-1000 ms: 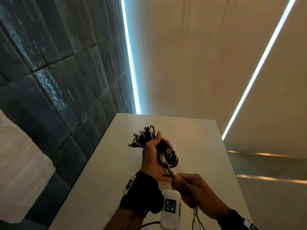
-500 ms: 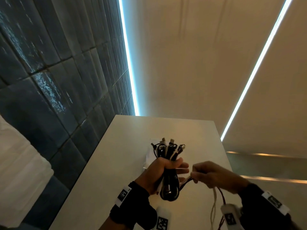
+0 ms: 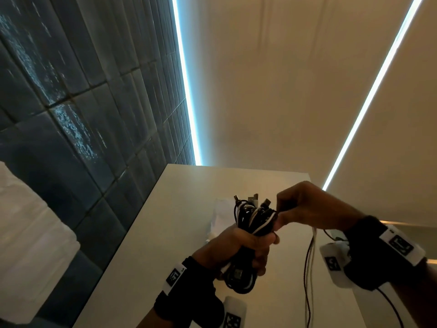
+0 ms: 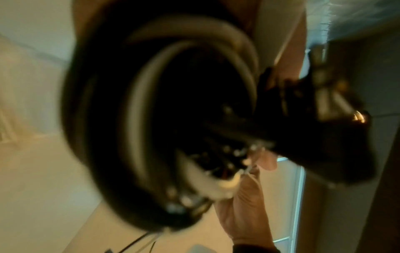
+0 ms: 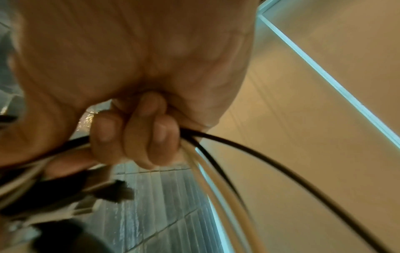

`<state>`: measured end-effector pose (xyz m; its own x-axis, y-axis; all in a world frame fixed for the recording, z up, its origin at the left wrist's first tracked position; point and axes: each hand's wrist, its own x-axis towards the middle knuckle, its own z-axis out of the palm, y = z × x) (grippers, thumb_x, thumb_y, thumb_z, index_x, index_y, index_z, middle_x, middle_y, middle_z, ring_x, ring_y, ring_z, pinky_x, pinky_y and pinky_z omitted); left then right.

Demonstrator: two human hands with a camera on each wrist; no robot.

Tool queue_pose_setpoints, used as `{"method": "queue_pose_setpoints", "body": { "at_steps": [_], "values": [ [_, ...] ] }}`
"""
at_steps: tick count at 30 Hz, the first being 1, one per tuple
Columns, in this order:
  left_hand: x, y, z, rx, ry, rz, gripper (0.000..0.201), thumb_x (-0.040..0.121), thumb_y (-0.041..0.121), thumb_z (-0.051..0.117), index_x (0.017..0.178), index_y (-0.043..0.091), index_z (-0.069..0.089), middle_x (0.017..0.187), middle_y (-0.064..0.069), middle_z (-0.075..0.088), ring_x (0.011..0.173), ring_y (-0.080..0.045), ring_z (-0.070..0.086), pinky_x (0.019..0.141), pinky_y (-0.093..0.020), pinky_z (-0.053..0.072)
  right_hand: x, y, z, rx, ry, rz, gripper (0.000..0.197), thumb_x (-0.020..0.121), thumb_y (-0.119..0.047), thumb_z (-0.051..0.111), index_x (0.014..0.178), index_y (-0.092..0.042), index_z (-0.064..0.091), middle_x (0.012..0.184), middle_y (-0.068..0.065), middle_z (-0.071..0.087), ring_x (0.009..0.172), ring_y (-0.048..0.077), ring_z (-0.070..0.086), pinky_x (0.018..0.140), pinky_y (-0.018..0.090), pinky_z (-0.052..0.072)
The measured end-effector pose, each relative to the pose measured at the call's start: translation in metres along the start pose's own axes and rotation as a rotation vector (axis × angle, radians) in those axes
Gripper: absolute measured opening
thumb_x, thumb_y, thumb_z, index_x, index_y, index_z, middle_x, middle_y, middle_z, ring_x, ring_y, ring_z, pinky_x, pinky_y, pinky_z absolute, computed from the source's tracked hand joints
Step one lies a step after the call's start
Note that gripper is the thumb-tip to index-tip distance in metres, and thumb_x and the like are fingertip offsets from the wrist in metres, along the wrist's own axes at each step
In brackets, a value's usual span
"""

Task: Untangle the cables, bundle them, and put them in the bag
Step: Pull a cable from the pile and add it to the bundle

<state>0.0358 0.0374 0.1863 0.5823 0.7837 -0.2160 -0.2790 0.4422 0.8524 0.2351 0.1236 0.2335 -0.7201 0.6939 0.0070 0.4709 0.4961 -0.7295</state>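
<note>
A bundle of black and white cables (image 3: pixel 254 223) stands upright in my left hand (image 3: pixel 246 245), whose fingers wrap its middle; plug ends stick out on top and a loop hangs below. The left wrist view shows the same coil (image 4: pixel 151 119), close and blurred. My right hand (image 3: pixel 295 209) pinches loose cable strands against the bundle's upper right side. Those loose strands (image 3: pixel 309 268) trail down from the right hand, and the right wrist view shows its fingers (image 5: pixel 134 133) curled round the black and white strands (image 5: pixel 216 154). A pale bag (image 3: pixel 221 214) lies on the table behind the bundle.
The white table (image 3: pixel 165 233) runs away from me, its left edge near a dark tiled wall (image 3: pixel 82 114). A white folded mass (image 3: pixel 28 245) sits low on the left. The table's right edge (image 3: pixel 316 192) drops off beside my right wrist.
My right hand has risen from below the bundle to its upper right side, carrying the loose strands with it. The left hand turned the bundle upright and keeps its grip.
</note>
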Motion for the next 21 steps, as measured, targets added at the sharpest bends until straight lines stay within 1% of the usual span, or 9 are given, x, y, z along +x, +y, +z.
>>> {"method": "queue_pose_setpoints", "body": {
  "at_steps": [3,6,10,13,14,16,18,20,21],
  "values": [
    [-0.009,0.005,-0.007,-0.004,-0.033,-0.007,0.017,0.086,0.007,0.053,0.072,0.015,0.055,0.059,0.002,0.040,0.056,-0.015,0.041,0.056,-0.026,0.045,-0.006,0.015,-0.018,0.009,0.169,0.023,0.047,0.068,-0.051,0.079,0.052,-0.011,0.060,0.045,-0.005,0.045,0.046,0.005,0.036,0.049,0.014,0.031],
    [-0.018,0.015,-0.012,-0.013,0.038,0.045,0.015,0.078,0.009,0.058,0.065,0.015,0.054,0.057,0.001,0.039,0.051,-0.014,0.043,0.056,-0.028,0.044,-0.015,0.045,-0.027,0.032,0.323,0.106,0.072,0.065,-0.071,0.062,0.050,0.000,0.054,0.045,-0.003,0.039,0.043,0.006,0.033,0.047,0.014,0.029],
    [-0.019,0.021,-0.014,-0.007,0.116,0.045,0.015,0.082,0.011,0.058,0.071,0.009,0.048,0.057,-0.003,0.044,0.046,-0.013,0.049,0.055,-0.028,0.048,-0.023,0.082,-0.019,-0.067,0.052,0.338,0.082,0.056,-0.094,0.048,0.051,-0.013,0.060,0.049,0.006,0.052,0.050,0.014,0.046,0.056,0.023,0.039],
    [-0.016,0.017,-0.015,-0.014,0.130,0.006,0.018,0.080,0.014,0.065,0.071,0.010,0.050,0.058,-0.002,0.044,0.046,-0.013,0.046,0.054,-0.029,0.046,-0.023,0.080,-0.015,-0.107,0.218,0.251,0.083,0.055,-0.098,0.039,0.086,-0.032,0.078,0.089,-0.005,0.075,0.091,0.002,0.065,0.090,0.025,0.049],
    [-0.014,0.016,-0.015,-0.022,0.111,-0.003,0.018,0.079,0.014,0.065,0.070,0.010,0.050,0.058,-0.002,0.042,0.046,-0.013,0.045,0.054,-0.029,0.045,-0.020,0.070,-0.009,-0.024,0.275,0.164,0.081,0.061,-0.095,0.040,0.101,-0.034,0.075,0.108,-0.010,0.073,0.110,-0.002,0.060,0.100,0.026,0.044],
    [-0.012,0.017,-0.015,-0.031,0.052,-0.011,0.015,0.080,0.012,0.061,0.068,0.012,0.052,0.058,-0.001,0.041,0.047,-0.012,0.044,0.055,-0.029,0.044,-0.009,0.044,0.011,0.151,0.167,0.058,0.076,0.068,-0.087,0.046,0.121,-0.036,0.064,0.133,-0.012,0.060,0.129,-0.002,0.047,0.107,0.025,0.036],
    [-0.011,0.021,-0.015,-0.025,0.030,0.001,0.016,0.085,0.008,0.054,0.070,0.012,0.056,0.059,0.000,0.043,0.048,-0.011,0.046,0.055,-0.028,0.045,0.003,0.035,0.039,0.313,0.015,0.011,0.068,0.075,-0.075,0.054,0.121,-0.026,0.065,0.126,-0.002,0.066,0.119,0.008,0.058,0.101,0.026,0.045],
    [-0.016,0.028,-0.016,-0.056,0.075,0.020,0.013,0.086,0.009,0.053,0.074,0.009,0.058,0.059,-0.001,0.049,0.049,-0.012,0.051,0.054,-0.028,0.048,0.006,0.036,0.059,0.549,0.005,0.012,0.061,0.081,-0.061,0.062,0.110,-0.008,0.067,0.084,0.013,0.069,0.077,0.021,0.068,0.079,0.035,0.055],
    [-0.019,0.032,-0.019,-0.095,0.123,0.029,0.012,0.086,0.010,0.056,0.075,0.007,0.061,0.062,-0.003,0.053,0.051,-0.014,0.054,0.054,-0.028,0.049,0.005,0.038,0.063,0.680,0.027,0.038,0.060,0.081,-0.058,0.066,0.106,-0.003,0.066,0.063,0.012,0.056,0.055,0.020,0.057,0.062,0.035,0.054]
  ]
}}
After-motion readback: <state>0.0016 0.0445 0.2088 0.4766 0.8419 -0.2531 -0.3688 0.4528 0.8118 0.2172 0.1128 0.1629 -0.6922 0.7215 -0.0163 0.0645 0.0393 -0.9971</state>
